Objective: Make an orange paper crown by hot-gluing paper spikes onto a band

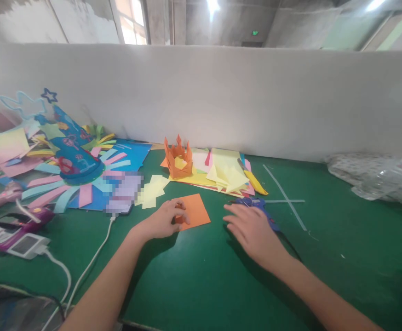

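1. Paper, a square orange sheet [197,209], lies flat on the green table [204,276]. Curled above its left side are the left hand's [168,220] fingers, thumb and fingertips slightly apart; contact is unclear.
2. Right hand [252,230], fingers loosely spread, is by the blue glue gun [271,217].
3. Sheet looks light and easily creased; opposite edges suit a gentle pinch.
4. Orange paper crown [178,161] and layered papers [226,161] bound the far side; more room lies nearer the person.
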A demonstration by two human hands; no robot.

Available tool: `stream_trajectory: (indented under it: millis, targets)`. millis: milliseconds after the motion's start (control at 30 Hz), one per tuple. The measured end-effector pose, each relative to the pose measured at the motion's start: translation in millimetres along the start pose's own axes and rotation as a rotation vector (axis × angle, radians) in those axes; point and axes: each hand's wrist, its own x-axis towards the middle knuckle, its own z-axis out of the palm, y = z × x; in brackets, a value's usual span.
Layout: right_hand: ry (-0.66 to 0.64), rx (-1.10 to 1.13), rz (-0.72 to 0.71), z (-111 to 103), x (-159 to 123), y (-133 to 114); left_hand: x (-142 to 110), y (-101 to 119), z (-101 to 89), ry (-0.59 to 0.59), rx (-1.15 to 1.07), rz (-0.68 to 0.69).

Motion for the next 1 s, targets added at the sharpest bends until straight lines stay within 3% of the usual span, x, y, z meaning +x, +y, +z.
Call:
stream_trajectory:
  millis: [133, 267, 433, 567, 700, 800, 900, 1000]
  targets:
    - [0.176, -0.015, 0.236, -18, 24, 66, 1, 5, 0.9, 0.011, -0.001, -0.031]
    - [0.001, -0.063, 0.478, -11, 52, 129, 2, 6, 0.3, -0.008, -0.006, -0.027]
    - [-0.096, -0.021, 0.56, 13, 74, 156, 1, 3, -2.6, -0.05, -0.041, -0.001]
    - [-0.086, 0.029, 0.617, 19, 79, 162, -3, 2, -7.6, -0.105, -0.073, -0.011]
    - [0.04, 0.077, 0.716, 1, 73, 160, -8, 0, -11.8, -0.133, -0.111, 0.067]
    - [0.196, 0.431, 0.724, -21, 59, 137, -7, 1, -9.1, -0.074, -0.108, 0.071]
    - [0.093, 0.731, 0.668, -38, 36, 94, -2, 4, 0.2, 0.093, -0.119, -0.043]
    - [-0.112, 0.728, 0.625, -38, 10, 51, 2, 9, 10.2, 0.144, -0.137, -0.042]
